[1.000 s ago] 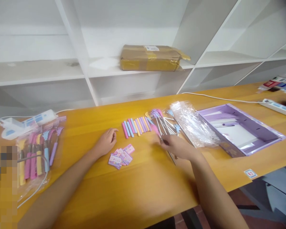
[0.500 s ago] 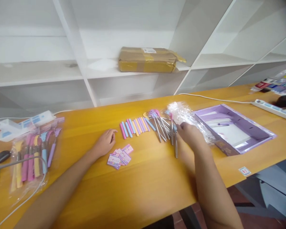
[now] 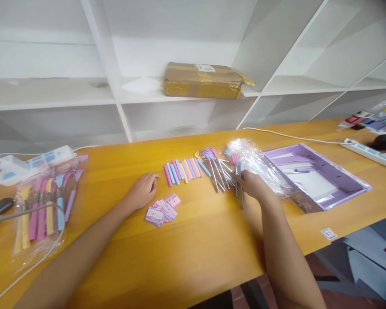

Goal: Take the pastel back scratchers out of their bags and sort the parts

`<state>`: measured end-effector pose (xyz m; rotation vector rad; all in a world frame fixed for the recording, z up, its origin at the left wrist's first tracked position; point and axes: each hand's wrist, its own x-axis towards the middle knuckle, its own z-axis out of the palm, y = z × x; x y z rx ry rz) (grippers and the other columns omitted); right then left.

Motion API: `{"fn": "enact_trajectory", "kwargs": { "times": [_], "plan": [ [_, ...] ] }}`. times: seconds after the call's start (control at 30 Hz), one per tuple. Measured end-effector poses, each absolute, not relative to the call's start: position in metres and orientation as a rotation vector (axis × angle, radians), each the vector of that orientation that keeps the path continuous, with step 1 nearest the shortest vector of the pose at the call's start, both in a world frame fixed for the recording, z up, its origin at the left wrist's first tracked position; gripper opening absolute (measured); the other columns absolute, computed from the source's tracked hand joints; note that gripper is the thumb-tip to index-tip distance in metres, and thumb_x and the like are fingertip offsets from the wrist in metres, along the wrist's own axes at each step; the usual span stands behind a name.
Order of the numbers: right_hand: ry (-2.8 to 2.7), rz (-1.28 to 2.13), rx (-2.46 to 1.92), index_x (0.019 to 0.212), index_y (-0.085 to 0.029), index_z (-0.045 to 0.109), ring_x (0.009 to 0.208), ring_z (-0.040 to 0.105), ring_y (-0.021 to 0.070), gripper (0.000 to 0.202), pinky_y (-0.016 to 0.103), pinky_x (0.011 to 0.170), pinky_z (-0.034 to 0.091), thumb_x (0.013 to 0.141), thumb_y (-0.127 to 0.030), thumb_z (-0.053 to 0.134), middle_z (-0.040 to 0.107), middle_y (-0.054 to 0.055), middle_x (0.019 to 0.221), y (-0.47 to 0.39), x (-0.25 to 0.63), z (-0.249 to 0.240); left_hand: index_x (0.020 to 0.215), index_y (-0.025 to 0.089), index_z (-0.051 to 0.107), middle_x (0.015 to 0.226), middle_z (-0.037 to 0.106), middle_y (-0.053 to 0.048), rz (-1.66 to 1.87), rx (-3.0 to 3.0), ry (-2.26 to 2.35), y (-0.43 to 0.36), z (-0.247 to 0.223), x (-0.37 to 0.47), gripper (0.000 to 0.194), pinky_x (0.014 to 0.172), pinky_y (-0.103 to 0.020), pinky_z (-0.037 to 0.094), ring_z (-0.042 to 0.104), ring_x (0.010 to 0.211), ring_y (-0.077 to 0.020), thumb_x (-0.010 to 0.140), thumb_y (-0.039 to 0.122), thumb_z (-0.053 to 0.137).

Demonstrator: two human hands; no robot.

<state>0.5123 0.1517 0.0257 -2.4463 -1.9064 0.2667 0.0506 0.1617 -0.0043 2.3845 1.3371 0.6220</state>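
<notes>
My right hand (image 3: 254,184) has its fingers closed on a back scratcher (image 3: 242,199) with a blue claw head and a metal rod. Close beside it is a pink-headed back scratcher (image 3: 235,159). To the left lies a pile of metal-rod back scratchers (image 3: 217,169) with purple, pink and yellow heads. A row of handle sleeves (image 3: 183,171) in pink, blue, yellow and purple lies left of the pile. My left hand (image 3: 143,191) rests on the table with its index finger stretched out, holding nothing. Several small printed cards (image 3: 163,210) lie overlapped near it.
A crumpled clear plastic bag (image 3: 257,161) lies behind my right hand, beside a purple open box (image 3: 297,201). At left are bagged back scratchers (image 3: 46,210), a power strip (image 3: 51,158) and a black mouse (image 3: 1,207). A taped carton (image 3: 202,81) sits on the shelf.
My right hand has moved slightly down and left, closing on the blue-headed back scratcher's rod. My left hand stays in place. The view has shifted slightly.
</notes>
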Motion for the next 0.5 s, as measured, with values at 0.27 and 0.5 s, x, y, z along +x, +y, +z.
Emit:
{"fn": "enact_trajectory", "kwargs": {
  "times": [0.27,0.5],
  "plan": [
    [-1.703,-0.095,-1.970,0.126,-0.010,0.070,0.091,0.067,0.0302,0.046,0.041,0.088,0.050,0.104,-0.042,0.045,0.071,0.020,0.103,0.180,0.509,0.005,0.120,0.018,0.060,0.106,0.067,-0.009,0.628,2.425,1.323,0.160,0.002,0.053,0.028,0.094,-0.042,0.053,0.065,0.099,-0.0263,0.097,0.011,0.045],
    [-1.765,-0.106,-1.846,0.120,-0.014,0.074,0.084,0.065,0.0259,0.041,0.042,0.085,0.054,0.101,-0.041,0.049,0.066,0.017,0.112,0.177,0.506,-0.005,0.120,0.018,0.060,0.113,0.068,-0.011,0.661,2.440,1.302,0.156,-0.002,0.054,0.028,0.100,-0.043,0.051,0.065,0.109,-0.0274,0.100,0.012,0.042]
  ]
}}
